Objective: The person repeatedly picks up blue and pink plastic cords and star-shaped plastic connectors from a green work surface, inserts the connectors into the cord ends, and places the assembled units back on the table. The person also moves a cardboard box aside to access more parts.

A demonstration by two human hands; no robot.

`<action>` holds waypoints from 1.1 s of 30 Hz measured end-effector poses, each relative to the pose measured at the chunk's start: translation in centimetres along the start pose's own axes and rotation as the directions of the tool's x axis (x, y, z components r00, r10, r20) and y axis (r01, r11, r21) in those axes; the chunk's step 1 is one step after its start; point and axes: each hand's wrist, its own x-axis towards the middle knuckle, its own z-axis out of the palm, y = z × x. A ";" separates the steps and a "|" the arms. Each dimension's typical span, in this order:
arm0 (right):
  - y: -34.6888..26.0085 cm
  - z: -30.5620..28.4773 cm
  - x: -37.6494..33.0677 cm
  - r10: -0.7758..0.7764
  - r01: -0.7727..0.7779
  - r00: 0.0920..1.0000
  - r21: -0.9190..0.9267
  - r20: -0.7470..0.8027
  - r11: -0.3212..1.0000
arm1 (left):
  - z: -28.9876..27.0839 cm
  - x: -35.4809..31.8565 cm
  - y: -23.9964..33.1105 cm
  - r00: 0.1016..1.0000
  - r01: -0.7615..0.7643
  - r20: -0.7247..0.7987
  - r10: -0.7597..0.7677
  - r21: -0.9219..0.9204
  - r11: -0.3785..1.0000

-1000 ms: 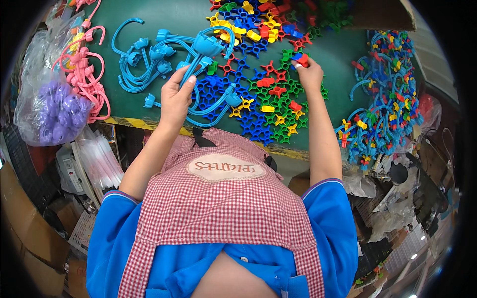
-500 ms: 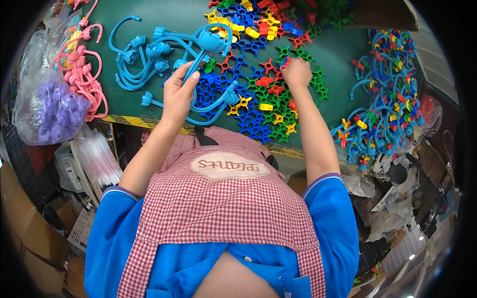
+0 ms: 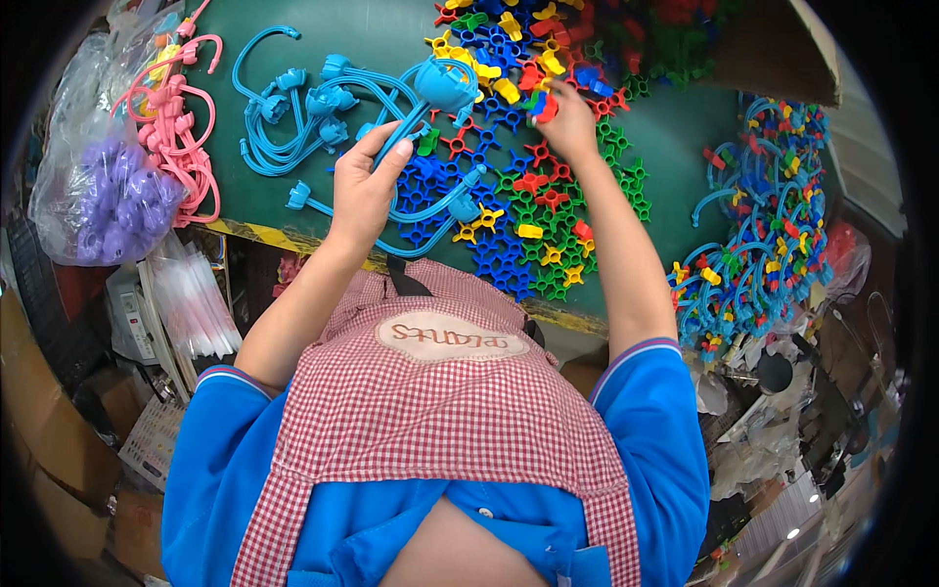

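Note:
My left hand (image 3: 364, 191) is closed around the stems of a light-blue plastic piece (image 3: 445, 86) with a round cup and long curved cords, held above the table. Beyond it lie more light-blue corded pieces (image 3: 328, 101) in a loose tangle. Over the pile of small coloured parts, my right hand (image 3: 570, 125) is closed, with small red, blue and green plastic pieces (image 3: 541, 106) at its fingertips. Motion blurs these fingers a little. Beneath both hands spread blue star-shaped connectors (image 3: 504, 264), green ones (image 3: 562, 220), and some yellow and red parts.
Pink corded pieces (image 3: 174, 132) hang at the table's left side, beside a clear bag of purple parts (image 3: 127, 201). At right lies a heap of light-blue cords with coloured pieces (image 3: 773, 235). A cardboard flap (image 3: 782, 68) overhangs the far right. Yellow-black tape marks the near edge.
My right hand has moved farther away and to the left over the coloured parts, now showing small pieces at its fingertips. My left hand keeps its hold on the light-blue piece.

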 end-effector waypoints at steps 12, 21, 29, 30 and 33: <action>-7.3 -4.1 -11.0 0.334 -0.297 0.815 0.836 0.474 -0.462 | 3.9 1.5 -0.2 0.992 -0.103 0.064 0.105 -0.032 0.994; -8.8 -7.4 -11.5 0.305 -0.365 0.918 0.843 0.255 0.396 | 2.0 0.9 1.0 0.953 -0.301 0.060 0.298 0.049 0.952; -11.4 -9.3 -10.8 -0.222 0.126 0.962 0.460 0.160 0.879 | 2.0 0.2 1.5 0.860 -0.445 0.330 0.388 0.115 0.888; -11.6 -8.8 -11.0 -0.261 0.172 0.953 0.429 0.157 0.887 | 1.9 0.2 1.4 0.860 -0.430 0.336 0.384 0.070 0.900; -11.9 -9.1 -11.5 -0.235 0.144 0.961 0.463 0.143 0.875 | 1.7 -0.1 1.3 0.880 -0.393 0.303 0.366 0.032 0.919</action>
